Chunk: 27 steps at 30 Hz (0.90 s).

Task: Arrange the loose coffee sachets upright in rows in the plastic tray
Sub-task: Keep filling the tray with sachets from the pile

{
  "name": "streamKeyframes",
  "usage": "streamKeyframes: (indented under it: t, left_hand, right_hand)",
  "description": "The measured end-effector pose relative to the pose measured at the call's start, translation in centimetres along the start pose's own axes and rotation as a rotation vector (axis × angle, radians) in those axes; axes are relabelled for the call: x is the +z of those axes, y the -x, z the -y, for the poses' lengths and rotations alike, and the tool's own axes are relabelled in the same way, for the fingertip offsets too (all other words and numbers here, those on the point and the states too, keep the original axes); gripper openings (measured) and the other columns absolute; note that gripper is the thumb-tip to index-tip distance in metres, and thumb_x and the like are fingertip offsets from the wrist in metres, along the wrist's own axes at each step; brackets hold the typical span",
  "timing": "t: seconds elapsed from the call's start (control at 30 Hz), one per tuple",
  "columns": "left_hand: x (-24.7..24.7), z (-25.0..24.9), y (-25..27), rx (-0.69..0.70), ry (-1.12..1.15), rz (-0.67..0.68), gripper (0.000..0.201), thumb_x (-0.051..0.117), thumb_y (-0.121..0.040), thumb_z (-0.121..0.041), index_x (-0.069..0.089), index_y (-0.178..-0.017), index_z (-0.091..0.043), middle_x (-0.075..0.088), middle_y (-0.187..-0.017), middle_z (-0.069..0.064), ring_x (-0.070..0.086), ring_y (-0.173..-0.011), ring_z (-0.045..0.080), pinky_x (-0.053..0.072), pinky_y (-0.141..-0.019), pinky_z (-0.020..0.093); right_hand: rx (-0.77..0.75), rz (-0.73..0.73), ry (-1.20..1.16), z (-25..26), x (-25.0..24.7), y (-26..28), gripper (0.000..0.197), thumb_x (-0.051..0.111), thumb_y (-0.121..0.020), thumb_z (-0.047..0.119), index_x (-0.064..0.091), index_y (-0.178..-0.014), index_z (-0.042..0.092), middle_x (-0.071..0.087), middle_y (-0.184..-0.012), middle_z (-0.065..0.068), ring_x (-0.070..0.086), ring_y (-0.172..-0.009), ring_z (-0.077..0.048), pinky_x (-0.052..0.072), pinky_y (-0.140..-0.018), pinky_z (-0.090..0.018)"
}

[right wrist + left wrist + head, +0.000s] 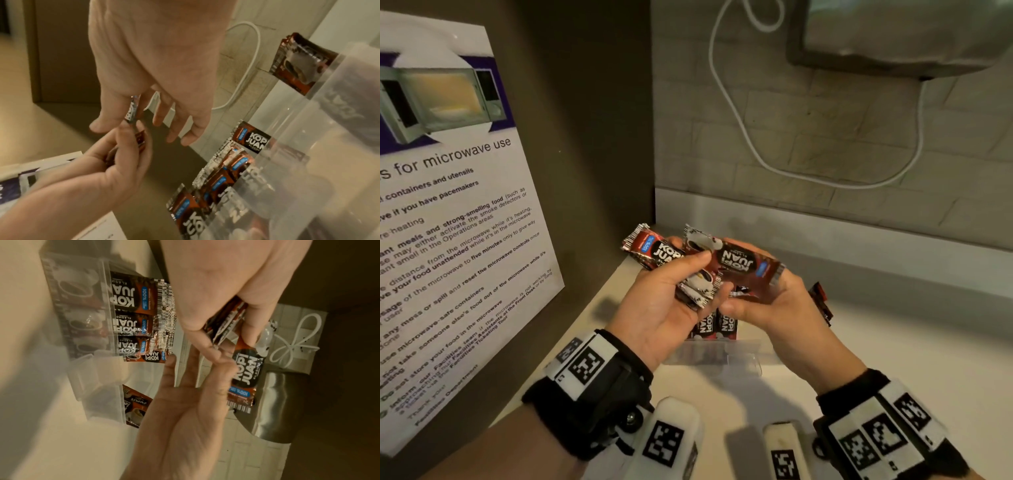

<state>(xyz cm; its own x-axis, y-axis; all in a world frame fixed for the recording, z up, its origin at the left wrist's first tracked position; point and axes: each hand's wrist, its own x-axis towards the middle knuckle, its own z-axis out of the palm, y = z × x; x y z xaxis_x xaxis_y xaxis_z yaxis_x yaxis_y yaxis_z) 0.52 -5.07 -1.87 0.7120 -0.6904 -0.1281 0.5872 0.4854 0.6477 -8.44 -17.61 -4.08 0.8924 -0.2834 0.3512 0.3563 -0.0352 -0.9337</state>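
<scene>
On the left, our left hand (654, 301) grips a small bundle of red-brown foil coffee sachets (671, 270). Our right hand (763, 301) pinches one more sachet (739, 262). Below them on the pale table (893, 342), the clear plastic tray (743, 359) already holds a few upright; we judge the job partly done.

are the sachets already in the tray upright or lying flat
Upright. The tray sachets stand side by side behind the clear plastic tray wall, their tops above its rim.
</scene>
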Motion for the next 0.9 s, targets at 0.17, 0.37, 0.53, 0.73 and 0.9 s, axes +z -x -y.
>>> streamKeyframes:
  t: [0.17, 0.37, 0.53, 0.73, 0.9]
  left_hand:
    - [-0.1, 0.8, 0.2, -0.017, -0.208, -0.024, 0.034, 0.072, -0.065, -0.007, 0.063, -0.097, -0.015, 0.073, -0.09, 0.01, 0.073, -0.075, 0.019, 0.057, -0.055, 0.034]
    - [-0.9, -0.5, -0.2, 0.065, -0.229, -0.106, 0.023, 0.072, -0.077, -0.005, 0.059, -0.082, -0.024, 0.073, -0.094, -0.001, 0.07, -0.084, 0.015, 0.055, -0.057, 0.033]
    - [-1.0, -0.5, -0.2, 0.041, -0.211, -0.123, 0.024, 0.071, -0.079, -0.005, 0.058, -0.078, -0.024, 0.07, -0.078, -0.001, 0.067, -0.074, 0.013, 0.053, -0.054, 0.029]
    - [-1.6, 0.2, 0.2, -0.015, -0.231, -0.167, 0.022, 0.073, -0.079, -0.005, 0.06, -0.077, -0.023, 0.07, -0.072, 0.003, 0.067, -0.074, 0.015, 0.053, -0.056, 0.031]
    - [-2.2, 0.2, 0.6, -0.085, -0.245, -0.219, 0.015, 0.077, -0.072, -0.017, 0.063, -0.078, -0.02, 0.07, -0.072, 0.002, 0.068, -0.064, 0.013, 0.048, -0.045, 0.024]
  right_hand:
    - [-0.04, -0.232, -0.094, 0.3, 0.3, -0.9, 0.03, 0.071, -0.076, 0.022, 0.072, -0.101, 0.006, 0.073, -0.101, -0.015, 0.07, -0.094, -0.027, 0.054, -0.082, -0.035]
    - [0.093, -0.345, 0.251, 2.1, -1.2, -2.2, 0.01, 0.054, -0.095, 0.006, 0.061, -0.093, -0.001, 0.064, -0.066, -0.005, 0.057, -0.047, -0.003, 0.04, -0.04, -0.016]
    - [0.31, -0.565, 0.431, -1.3, -3.6, -4.0, 0.011, 0.061, -0.088, -0.001, 0.061, -0.099, 0.0, 0.065, -0.073, -0.01, 0.062, -0.056, -0.018, 0.054, -0.054, -0.032]
    - [0.621, -0.642, 0.449, -6.4, -4.4, -5.4, 0.035, 0.053, -0.085, -0.011, 0.058, -0.067, 0.018, 0.067, -0.076, -0.014, 0.069, -0.07, -0.029, 0.059, -0.074, -0.049]
    - [0.624, -0.668, 0.577, -8.5, -4.9, -6.6, 0.024, 0.063, -0.082, -0.002, 0.051, -0.071, 0.015, 0.069, -0.092, -0.016, 0.069, -0.085, -0.032, 0.059, -0.077, -0.046]
